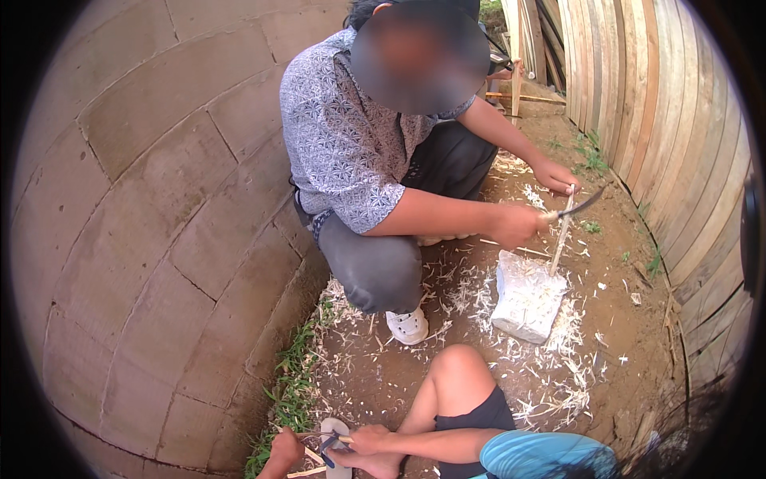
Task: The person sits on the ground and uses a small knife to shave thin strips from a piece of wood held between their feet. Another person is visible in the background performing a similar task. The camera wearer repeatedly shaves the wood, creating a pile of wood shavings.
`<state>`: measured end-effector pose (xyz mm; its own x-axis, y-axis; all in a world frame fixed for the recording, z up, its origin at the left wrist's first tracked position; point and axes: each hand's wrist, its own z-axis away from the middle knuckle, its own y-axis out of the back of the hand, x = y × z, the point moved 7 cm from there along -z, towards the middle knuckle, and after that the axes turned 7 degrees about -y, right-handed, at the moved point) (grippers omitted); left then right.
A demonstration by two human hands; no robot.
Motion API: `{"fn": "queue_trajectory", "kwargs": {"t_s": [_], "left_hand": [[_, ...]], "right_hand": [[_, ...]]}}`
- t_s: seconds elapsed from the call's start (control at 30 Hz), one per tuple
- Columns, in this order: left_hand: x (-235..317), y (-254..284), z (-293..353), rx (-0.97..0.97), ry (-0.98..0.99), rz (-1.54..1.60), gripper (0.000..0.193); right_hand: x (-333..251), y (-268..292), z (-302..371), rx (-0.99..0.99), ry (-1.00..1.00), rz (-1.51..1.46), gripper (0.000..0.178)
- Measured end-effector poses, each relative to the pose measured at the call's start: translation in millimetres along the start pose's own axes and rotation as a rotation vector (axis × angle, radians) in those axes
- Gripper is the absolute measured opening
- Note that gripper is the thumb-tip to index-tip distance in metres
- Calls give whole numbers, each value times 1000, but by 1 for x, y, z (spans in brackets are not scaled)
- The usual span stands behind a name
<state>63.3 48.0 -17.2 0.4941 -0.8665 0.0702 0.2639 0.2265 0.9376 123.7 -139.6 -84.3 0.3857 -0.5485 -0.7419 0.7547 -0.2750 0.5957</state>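
Note:
Near the bottom edge, my left hand (286, 452) is closed on one end of a thin stick (313, 433). My right hand (369, 439), at the end of a teal-sleeved arm, is wrapped round the pale handle of a knife (344, 438). Its dark blade lies against or close beside the stick; contact is too small to make out. Both hands are above my bare foot (375, 463) and a grey sandal (333, 463). My bent knee (459, 363) rises to their right.
Across from me a co-worker (343, 152) squats, a curved knife (586, 203) in one hand against an upright stick (562, 239). A white block (525, 307) covered in shavings stands on the dirt. A block wall (159, 239) bounds the left, wooden slats (662, 136) the right.

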Motion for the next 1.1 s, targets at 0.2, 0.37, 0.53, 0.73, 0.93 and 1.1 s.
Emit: {"fn": "queue_trajectory", "kwargs": {"t_s": [0.2,0.37,0.53,0.73,0.93,1.1], "left_hand": [[-11,-8,0,-111,-3,-195,33],[7,-3,5,-159,-65,-312,33],[12,9,21,-159,-144,-348,27],[6,-3,-4,-85,-167,-323,15],[-1,6,8,-38,-158,-243,16],[2,3,8,-3,-160,-211,17]], "right_hand": [[-12,14,-1,-33,-21,59,35],[-7,16,6,0,-30,4,35],[-8,0,3,-76,50,129,42],[45,-33,-32,-29,-27,370,34],[-8,-16,-23,-47,-68,270,36],[20,-37,-32,-67,-35,333,34]]}}
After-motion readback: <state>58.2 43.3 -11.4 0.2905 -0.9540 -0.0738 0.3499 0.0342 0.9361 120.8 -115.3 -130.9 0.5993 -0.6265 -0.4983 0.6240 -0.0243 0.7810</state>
